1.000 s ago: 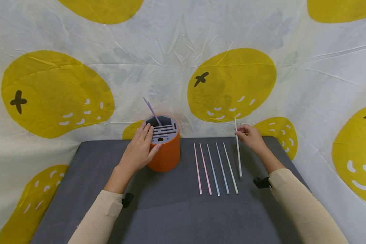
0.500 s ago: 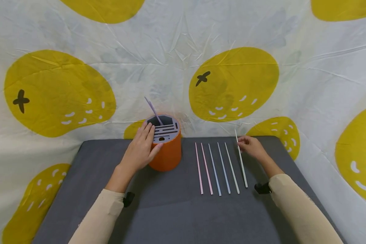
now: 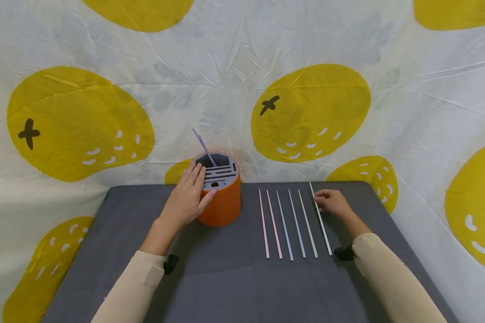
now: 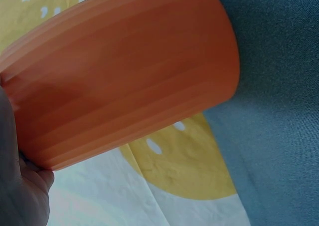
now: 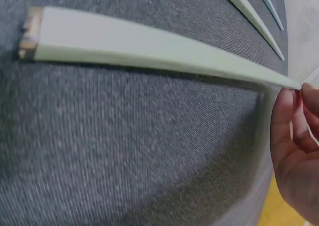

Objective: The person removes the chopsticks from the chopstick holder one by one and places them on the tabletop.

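Note:
My left hand (image 3: pixel 183 197) rests with straight fingers on the grey slotted top (image 3: pixel 223 176) of an orange utensil holder (image 3: pixel 222 208). In the left wrist view, the holder's orange side (image 4: pixel 124 71) fills much of the frame. Two purple chopsticks (image 3: pixel 204 144) lean out of the holder's rear opening. On the right, my right hand (image 3: pixel 333 202) pinches a pale green chopstick (image 3: pixel 322 225) near its thin far end. That chopstick's thick, metallic-tipped end (image 5: pixel 31 34) points toward me, close over the cloth. A matching green chopstick (image 3: pixel 308 224) lies just left of it.
Two pink chopsticks (image 3: pixel 264 224) and two blue chopsticks (image 3: pixel 284 226) lie side by side between the holder and the green pair. Dark grey cloth (image 3: pixel 226 291) covers the table. A white curtain (image 3: pixel 210 58) with yellow fruit prints hangs behind its back edge.
My right hand has lowered the green chopstick toward the table and slightly right, bringing it into line beside the others. My left hand stays on the holder.

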The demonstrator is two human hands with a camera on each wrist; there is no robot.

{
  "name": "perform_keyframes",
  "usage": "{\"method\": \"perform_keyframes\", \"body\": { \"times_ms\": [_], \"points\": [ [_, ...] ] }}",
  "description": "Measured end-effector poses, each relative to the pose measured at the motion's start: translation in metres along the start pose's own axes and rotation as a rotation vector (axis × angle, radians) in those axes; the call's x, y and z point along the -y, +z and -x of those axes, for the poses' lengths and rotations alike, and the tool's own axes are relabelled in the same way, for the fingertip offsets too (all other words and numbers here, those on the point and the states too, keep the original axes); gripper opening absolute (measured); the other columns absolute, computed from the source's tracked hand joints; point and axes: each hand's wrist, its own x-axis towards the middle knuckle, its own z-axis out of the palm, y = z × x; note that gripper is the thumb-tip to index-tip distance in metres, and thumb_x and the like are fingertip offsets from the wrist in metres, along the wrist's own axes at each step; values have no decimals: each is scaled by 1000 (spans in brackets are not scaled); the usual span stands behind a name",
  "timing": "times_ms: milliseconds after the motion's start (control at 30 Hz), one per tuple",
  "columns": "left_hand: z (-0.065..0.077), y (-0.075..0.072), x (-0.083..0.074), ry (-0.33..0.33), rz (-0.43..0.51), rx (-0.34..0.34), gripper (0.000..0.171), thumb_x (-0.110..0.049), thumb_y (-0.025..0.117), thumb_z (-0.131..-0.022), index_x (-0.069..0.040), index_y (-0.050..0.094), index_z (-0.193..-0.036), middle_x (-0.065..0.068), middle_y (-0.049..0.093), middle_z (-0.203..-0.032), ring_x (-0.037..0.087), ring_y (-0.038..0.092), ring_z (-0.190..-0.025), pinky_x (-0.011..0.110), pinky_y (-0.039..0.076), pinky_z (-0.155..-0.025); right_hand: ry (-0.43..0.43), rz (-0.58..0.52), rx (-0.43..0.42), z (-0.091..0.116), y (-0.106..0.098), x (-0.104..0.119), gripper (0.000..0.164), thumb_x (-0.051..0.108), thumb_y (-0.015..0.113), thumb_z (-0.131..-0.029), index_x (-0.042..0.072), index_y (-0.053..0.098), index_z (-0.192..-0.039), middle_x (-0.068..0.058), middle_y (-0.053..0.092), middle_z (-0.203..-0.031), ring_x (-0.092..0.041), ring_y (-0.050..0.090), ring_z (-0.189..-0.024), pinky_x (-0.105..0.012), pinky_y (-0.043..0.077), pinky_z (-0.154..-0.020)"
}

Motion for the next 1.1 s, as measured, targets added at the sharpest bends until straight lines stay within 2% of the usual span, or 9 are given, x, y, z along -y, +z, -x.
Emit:
{"method": "perform_keyframes", "body": {
  "times_ms": [167,367,700,1100],
  "points": [
    [0,0,0,2,-8,-9,75,-44,55,-105,9,37,-155,27,37,-162,42,26,-156,57,23,-127,68,-61,11,-1,4,-6,34,11,64,-103,-13,62,-128,-14,70,-98,-11,62,-76,-22,60,-65],
    [1,0,-2,3,-3,-3,75,-44,55,-105,9,37,-155,27,36,-162,43,26,-156,57,23,-127,116,-67,0,-1,7,-7,32,10,65,-102,-12,65,-125,-9,71,-96,-11,63,-75,-22,61,-65],
    [1,0,-1,-5,0,-2,75,-45,55,-105,9,37,-156,27,37,-162,42,26,-156,57,24,-127,120,9,-46,3,11,-2,29,11,66,-101,-10,68,-121,-18,72,-100,-16,66,-80,-26,62,-68],
    [2,0,-1,-5,6,-2,75,-44,55,-105,9,37,-156,26,36,-163,42,26,-156,57,24,-127,86,60,-88,5,15,-4,25,12,66,-100,-8,72,-113,-17,73,-94,-15,69,-76,-29,63,-68]
  ]
}}
